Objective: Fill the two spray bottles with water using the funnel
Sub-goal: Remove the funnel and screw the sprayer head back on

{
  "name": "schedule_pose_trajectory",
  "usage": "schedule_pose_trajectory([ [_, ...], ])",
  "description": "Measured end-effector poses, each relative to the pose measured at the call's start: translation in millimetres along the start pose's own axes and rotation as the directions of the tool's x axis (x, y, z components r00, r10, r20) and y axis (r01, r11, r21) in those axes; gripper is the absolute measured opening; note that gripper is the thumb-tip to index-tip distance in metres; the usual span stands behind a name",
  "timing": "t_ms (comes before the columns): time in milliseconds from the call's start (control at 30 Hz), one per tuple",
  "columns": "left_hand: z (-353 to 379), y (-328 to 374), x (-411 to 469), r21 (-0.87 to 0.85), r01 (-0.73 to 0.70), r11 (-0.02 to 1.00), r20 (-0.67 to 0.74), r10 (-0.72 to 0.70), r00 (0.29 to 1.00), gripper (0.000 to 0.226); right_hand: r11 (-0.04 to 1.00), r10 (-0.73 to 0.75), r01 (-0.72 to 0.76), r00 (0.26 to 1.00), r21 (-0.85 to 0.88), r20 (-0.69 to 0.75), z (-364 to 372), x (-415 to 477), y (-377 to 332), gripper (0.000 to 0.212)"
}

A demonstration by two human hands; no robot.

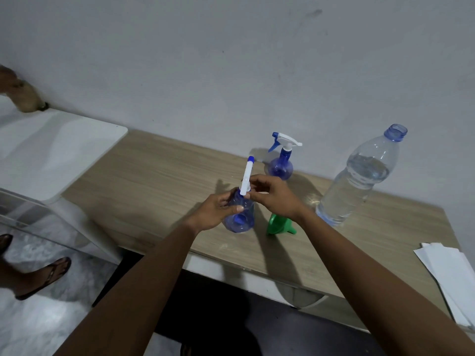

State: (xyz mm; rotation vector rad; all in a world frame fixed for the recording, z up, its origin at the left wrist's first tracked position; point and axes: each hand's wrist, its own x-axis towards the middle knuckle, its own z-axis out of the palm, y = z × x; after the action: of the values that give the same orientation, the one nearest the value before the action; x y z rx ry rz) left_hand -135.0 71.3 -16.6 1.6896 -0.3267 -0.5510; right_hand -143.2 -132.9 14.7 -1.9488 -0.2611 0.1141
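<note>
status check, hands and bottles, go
Left hand grips near spray bottle; right hand at its spray head. Funnel lying unused, water bottle uncapped. Nothing blocking.

Table layout
The funnel (279,223) lies between the near spray bottle (240,214) and the water bottle (357,176); the second sprayer (281,160) stands behind.

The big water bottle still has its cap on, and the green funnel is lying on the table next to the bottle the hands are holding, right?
Not quite. In the head view the big water bottle has no cap: its blue neck is open. The rest holds: the green funnel lies on the table beside the spray bottle held by the left hand and right hand.
</note>
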Motion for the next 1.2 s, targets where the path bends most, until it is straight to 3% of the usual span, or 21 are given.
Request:
schedule_pose_trajectory([
  [167, 0, 1, 0, -0.015, 0.006, 1.000, 0.001, -0.006, 1.000, 0.058, 0.998, 0.033, -0.029, 0.997, -0.053, 0.063, -3, 4, -7, 0.017],
  [300, 1, 1, 0, -0.034, 0.007, 0.999, 0.000, -0.007, 1.000, 0.055, 0.993, 0.048, -0.050, 0.999, -0.107, -0.020, 1, 4, -5, 0.016],
  [500, 1, 0, 0, -0.045, 0.009, 0.999, 0.002, -0.009, 1.000, 0.053, 0.998, 0.059, -0.061, 0.993, -0.021, -0.104, 9, 1, 2, 0.025],
  [633, 1, 0, 0, -0.042, 0.000, 0.999, -0.003, 0.000, 1.000, 0.054, 0.997, 0.053, -0.051, 0.998, 0.058, -0.017, 2, -1, -1, 0.026],
  [833, 1, -1, 1, -0.028, 0.004, 1.000, -0.009, -0.004, 1.000, 0.055, 0.999, 0.023, -0.025, 0.998, 0.021, 0.056, -1, 0, -2, 0.023],
  [1067, 1, 2, -2, -0.043, 0.016, 0.999, 0.011, -0.016, 1.000, 0.054, 0.999, 0.034, -0.035, 0.995, -0.009, -0.089, 7, -1, 0, 0.015],
  [1200, 1, 2, -2, -0.030, 0.013, 0.999, 0.003, -0.013, 1.000, 0.052, 0.997, 0.022, -0.032, 0.989, -0.071, -0.145, 11, 0, -1, 0.026],
])
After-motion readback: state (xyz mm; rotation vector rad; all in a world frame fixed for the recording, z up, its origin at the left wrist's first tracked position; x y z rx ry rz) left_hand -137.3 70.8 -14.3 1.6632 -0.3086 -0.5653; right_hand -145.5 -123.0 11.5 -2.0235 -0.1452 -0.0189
